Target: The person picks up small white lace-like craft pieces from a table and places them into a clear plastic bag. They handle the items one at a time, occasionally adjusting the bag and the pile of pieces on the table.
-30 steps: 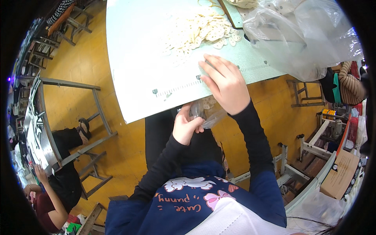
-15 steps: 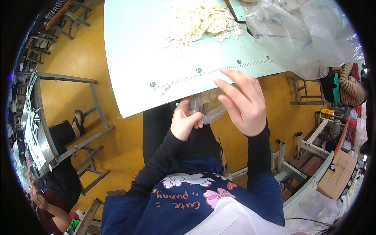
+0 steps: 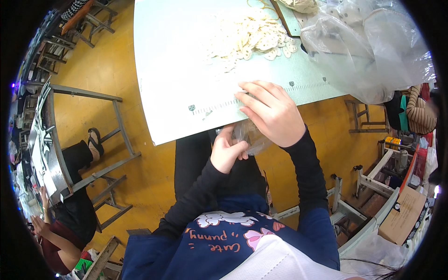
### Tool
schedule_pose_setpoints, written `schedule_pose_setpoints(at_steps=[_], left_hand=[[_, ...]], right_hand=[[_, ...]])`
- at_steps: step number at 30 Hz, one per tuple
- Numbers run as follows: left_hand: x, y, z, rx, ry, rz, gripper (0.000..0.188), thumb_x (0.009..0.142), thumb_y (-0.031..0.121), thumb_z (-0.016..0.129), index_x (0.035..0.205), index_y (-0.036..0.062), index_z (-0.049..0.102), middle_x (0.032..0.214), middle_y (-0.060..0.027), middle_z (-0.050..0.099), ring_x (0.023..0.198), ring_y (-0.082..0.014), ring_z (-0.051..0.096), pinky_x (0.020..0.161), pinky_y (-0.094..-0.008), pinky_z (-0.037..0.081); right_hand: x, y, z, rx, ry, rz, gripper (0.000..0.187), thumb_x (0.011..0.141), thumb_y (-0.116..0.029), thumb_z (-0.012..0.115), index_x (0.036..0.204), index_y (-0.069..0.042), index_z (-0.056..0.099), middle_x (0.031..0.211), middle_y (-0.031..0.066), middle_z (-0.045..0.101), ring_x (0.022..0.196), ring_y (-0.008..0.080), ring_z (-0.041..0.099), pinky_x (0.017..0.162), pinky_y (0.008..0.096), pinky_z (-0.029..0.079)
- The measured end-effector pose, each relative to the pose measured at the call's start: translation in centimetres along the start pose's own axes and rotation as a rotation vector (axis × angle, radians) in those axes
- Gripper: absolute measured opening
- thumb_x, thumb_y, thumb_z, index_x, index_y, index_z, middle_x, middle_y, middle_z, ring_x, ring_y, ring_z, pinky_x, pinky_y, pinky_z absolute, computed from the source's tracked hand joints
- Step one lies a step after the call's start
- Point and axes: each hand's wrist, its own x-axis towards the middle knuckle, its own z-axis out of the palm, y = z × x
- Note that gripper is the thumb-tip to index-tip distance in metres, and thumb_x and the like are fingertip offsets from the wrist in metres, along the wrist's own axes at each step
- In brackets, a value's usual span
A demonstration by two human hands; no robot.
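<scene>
My left hand (image 3: 227, 153) is closed on a clear plastic bag (image 3: 255, 140) just below the table's front edge. Some pale pieces seem to be in the bag, but my right hand partly covers it. Stretched out over that same edge, my right hand (image 3: 274, 114) has its fingertips above the printed ruler strip, and no object shows in its fingers. Farther back on the pale green-white table (image 3: 172, 70) lies a loose pile of flat, cream-coloured pieces with small holes (image 3: 259, 39).
Large clear plastic bags (image 3: 364, 51) hang over the table's right corner, beside a dark-edged board (image 3: 285, 16). A metal-legged table (image 3: 86, 94) and a seated person (image 3: 70, 210) are at the left. A cardboard box (image 3: 402, 214) rests at the lower right.
My right hand has moved left and farther over the table edge, its fingers now closer together. The left hand keeps hold of the plastic bag. The whole view has shifted slightly.
</scene>
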Motion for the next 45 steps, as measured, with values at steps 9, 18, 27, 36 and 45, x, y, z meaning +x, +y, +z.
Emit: schedule_pose_setpoints(at_steps=[9,18,27,36,45], left_hand=[[-0.1,0.0,0.1,0.004,0.010,0.019,0.068,0.075,-0.004,0.055,0.140,-0.0100,0.036,0.093,-0.0133,0.063,0.054,-0.0116,0.057,0.049,-0.0209,0.045],[-0.1,0.2,0.2,0.014,0.007,0.015,0.069,0.076,-0.005,0.055,0.141,-0.0104,0.035,0.122,-0.0198,0.058,0.055,-0.0113,0.057,0.049,-0.0210,0.045],[-0.2,0.4,0.3,0.010,0.019,-0.012,0.069,0.076,-0.005,0.056,0.141,-0.0099,0.035,0.123,-0.0195,0.057,0.055,-0.0108,0.057,0.049,-0.0203,0.045],[-0.1,0.4,0.3,0.004,0.009,-0.012,0.070,0.077,-0.004,0.056,0.143,-0.0094,0.033,0.096,-0.0141,0.063,0.054,-0.0103,0.057,0.048,-0.0199,0.044],[-0.3,0.6,0.4,0.032,0.008,0.002,0.071,0.078,-0.002,0.056,0.143,-0.0114,0.031,0.086,-0.0137,0.063,0.054,-0.0113,0.057,0.048,-0.0200,0.044]], right_hand=[[1.6,1.2,1.1,0.025,-0.003,-0.019,0.040,0.082,-0.004,0.062,0.122,-0.005,0.062,0.132,0.0086,0.057,0.107,0.0271,0.057,0.093,0.0361,0.048],[0.5,1.7,0.2,0.139,0.011,-0.047,0.037,0.080,0.002,0.066,0.117,-0.001,0.065,0.119,0.0113,0.063,0.104,0.0285,0.060,0.089,0.0360,0.050],[-0.9,1.9,-1.2,0.193,-0.006,0.052,0.032,0.081,0.000,0.068,0.113,0.001,0.066,0.121,0.0122,0.063,0.108,0.0301,0.060,0.092,0.0379,0.049],[-4.1,-0.5,-3.1,0.266,-0.108,0.065,0.033,0.076,0.000,0.073,0.109,0.000,0.068,0.119,0.0122,0.064,0.107,0.0289,0.061,0.090,0.0362,0.050],[-0.7,2.2,-2.7,0.218,0.113,0.123,0.030,0.080,-0.002,0.070,0.110,-0.002,0.068,0.120,0.0124,0.065,0.108,0.0290,0.061,0.091,0.0364,0.050]])
